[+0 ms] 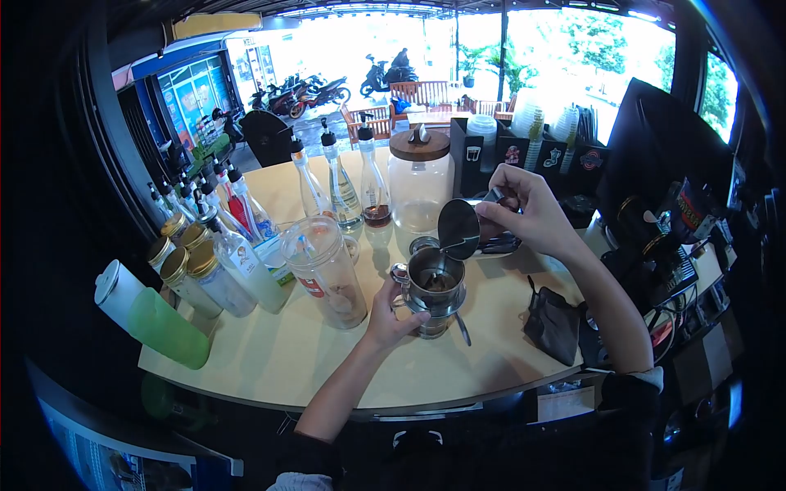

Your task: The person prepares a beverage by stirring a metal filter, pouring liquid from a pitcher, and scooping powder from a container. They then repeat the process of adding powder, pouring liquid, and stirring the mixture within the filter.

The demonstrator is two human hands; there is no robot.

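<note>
Pale wooden countertop [499,360] curves across a drinks stall, its near edge running just in front of the person at work. Nearest, the left hand [386,319] clasps a metal dripper [437,282] from its near left side, thumb pressed against the lower part and fingers curled around the left; how far they wrap is hidden. The dripper stands upright near the counter's middle, mouth up, with a spoon [464,329] at its near right. Beyond and to the right, the right hand [524,211] pinches the handle of a metal pitcher [458,229] between thumb and fingers. The pitcher lies to the left of that grip, its long axis tilted so the lip dips toward the near left, above the dripper's far rim. Everything appears to turn on that lip staying over the mouth; the right hand governs the tilt, while the left is closer to the dripper. Farther back stand a glass jar [420,192] with a wooden lid and, outside in bright daylight, parked motorcycles [311,96].
</note>
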